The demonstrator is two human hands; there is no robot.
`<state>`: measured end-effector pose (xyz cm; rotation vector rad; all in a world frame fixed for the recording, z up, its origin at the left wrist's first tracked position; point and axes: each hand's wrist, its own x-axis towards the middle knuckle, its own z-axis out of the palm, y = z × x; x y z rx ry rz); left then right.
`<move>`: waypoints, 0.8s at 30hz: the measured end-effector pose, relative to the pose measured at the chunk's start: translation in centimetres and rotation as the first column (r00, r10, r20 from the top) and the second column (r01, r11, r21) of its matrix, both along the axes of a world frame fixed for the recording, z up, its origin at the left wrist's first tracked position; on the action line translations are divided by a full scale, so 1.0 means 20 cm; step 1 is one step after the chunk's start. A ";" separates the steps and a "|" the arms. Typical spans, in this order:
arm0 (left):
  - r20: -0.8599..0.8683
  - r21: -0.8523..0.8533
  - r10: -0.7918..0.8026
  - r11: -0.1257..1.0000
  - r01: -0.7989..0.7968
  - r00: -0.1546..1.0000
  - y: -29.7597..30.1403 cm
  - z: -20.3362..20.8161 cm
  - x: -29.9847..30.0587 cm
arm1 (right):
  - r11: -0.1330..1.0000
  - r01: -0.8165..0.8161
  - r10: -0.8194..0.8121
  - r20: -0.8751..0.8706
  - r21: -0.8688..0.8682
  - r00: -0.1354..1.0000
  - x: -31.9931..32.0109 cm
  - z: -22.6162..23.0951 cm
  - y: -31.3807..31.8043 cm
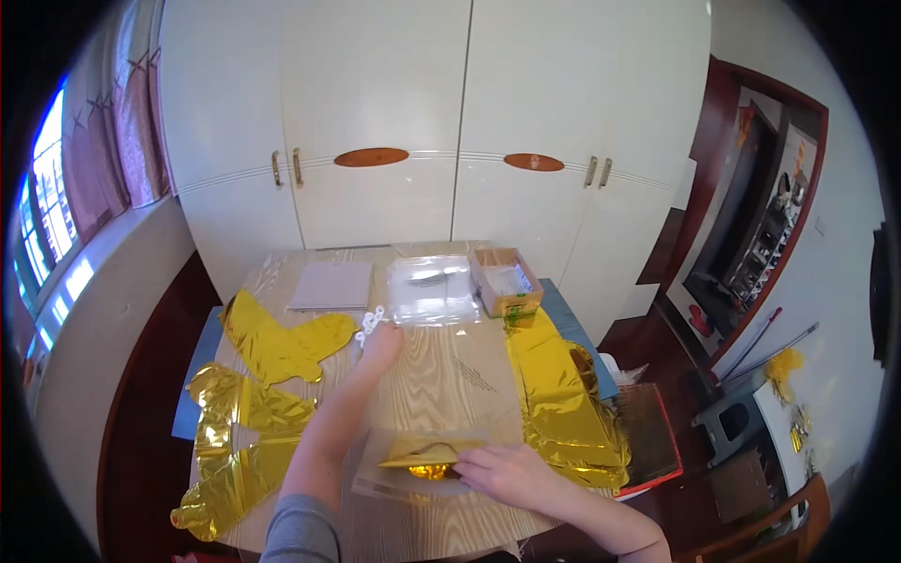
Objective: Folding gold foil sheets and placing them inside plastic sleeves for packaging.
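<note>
At the middle of the table, my left hand (383, 343) reaches in with its fingers curled beside a small cluster of white looped pieces (371, 322). Its fingertips are partly hidden, so what they pinch is unclear. Near the front edge, my right hand (507, 472) grips the right end of a folded gold foil balloon (427, 471). That foil lies in or on a clear plastic bag (377, 477); which one, I cannot tell. Flat gold foil balloons (282, 342) spread to the left of my left arm, and more gold foil (563, 403) drapes along the right side.
Across the back of the table are a pale stack of sheets (331, 284), a pile of clear plastic bags (434, 289) and an open cardboard box (507, 281). White cabinets (375, 206) stand behind. A grey stool (737, 422) is at the right.
</note>
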<state>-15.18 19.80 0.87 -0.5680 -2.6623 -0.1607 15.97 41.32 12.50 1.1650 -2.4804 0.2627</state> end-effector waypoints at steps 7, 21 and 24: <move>0.174 0.645 -0.267 0.758 0.095 0.948 -0.06 0.24 0.32 | 1.000 0.020 -0.019 0.051 -0.021 0.999 -0.02 -0.01 0.02; 0.100 0.103 -0.725 0.689 0.718 0.681 -0.18 0.77 1.46 | 1.000 0.030 -0.029 0.193 -0.003 0.981 0.04 0.00 -0.08; 0.102 0.148 -0.717 0.696 0.703 0.689 -0.20 0.80 1.51 | 0.999 0.036 -0.035 0.213 -0.002 0.976 0.06 0.02 -0.09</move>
